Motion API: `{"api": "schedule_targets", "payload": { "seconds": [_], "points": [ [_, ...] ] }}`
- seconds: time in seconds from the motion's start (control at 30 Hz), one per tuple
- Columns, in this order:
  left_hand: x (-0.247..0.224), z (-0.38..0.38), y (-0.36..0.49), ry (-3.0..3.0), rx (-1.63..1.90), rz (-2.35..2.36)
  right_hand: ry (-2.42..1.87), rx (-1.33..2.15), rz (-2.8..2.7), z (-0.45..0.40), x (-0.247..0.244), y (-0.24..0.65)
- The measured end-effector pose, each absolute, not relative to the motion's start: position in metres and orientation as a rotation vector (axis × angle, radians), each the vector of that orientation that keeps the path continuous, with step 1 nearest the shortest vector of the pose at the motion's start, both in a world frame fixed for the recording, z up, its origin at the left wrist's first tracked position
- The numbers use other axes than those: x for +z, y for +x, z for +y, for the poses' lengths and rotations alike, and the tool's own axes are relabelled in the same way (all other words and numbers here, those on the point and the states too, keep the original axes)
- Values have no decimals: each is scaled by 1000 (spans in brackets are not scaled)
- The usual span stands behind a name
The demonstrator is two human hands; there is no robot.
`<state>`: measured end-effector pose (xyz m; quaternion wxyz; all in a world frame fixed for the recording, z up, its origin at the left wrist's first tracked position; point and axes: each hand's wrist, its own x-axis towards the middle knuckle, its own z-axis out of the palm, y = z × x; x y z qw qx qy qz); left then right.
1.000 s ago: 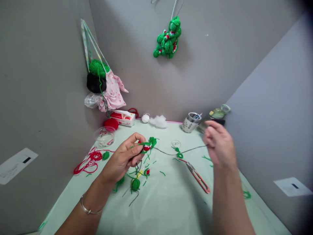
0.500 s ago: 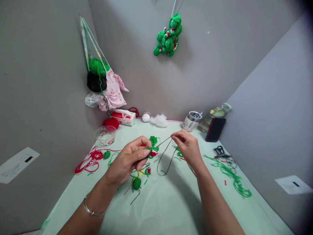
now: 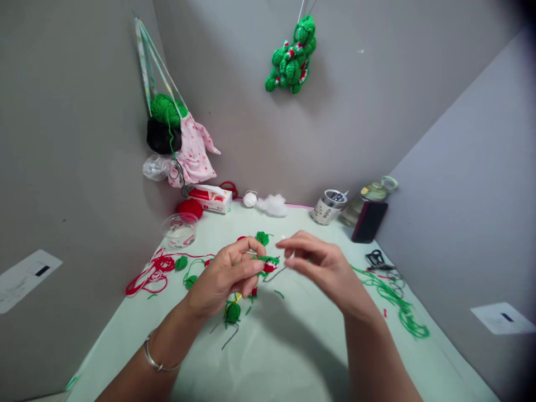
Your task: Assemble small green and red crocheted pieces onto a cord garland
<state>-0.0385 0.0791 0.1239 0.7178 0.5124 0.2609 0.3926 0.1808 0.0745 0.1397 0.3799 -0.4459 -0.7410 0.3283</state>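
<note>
Pale green cloth covers the worktop (image 3: 247,368), where most things lie as they did a second ago. The right hand (image 3: 320,268) has changed most: a second ago it was far out to the right with the dark thread drawn taut, half a second ago it pinched that thread nearer in, and now its thumb and forefinger stand apart, released, just beside the work. The left hand (image 3: 228,273) has shifted slightly right, its fingers grasping the crocheted piece. The phone (image 3: 369,222), mostly covered by the right hand a second ago, shows fully, leaning by the bottle (image 3: 352,212). The green strands (image 3: 402,310) to the right are also uncovered. A green ball (image 3: 190,281) has come into view beside the left hand. The crocheted piece (image 3: 270,268), green, white and red, sits between the two hands, above the worktop. The dark thread (image 3: 276,273), a wide loop half a second ago, shows only a short length; whether the right thumb touches it, I cannot tell.
</note>
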Motion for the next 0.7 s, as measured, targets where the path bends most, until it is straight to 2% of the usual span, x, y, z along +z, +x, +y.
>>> {"api": "schedule_targets", "payload": {
  "seconds": [0.13,0.3,0.43,0.7],
  "points": [
    [125,77,-37,1157,871,609,-987,897,-1914,57,146,155],
    [124,76,-36,1146,868,601,-1155,697,-1923,71,138,165],
    [122,77,-35,1130,866,577,-1187,671,-2006,73,139,173],
    [119,78,-31,1134,866,611,-880,415,-2070,55,144,168]
  ]
}}
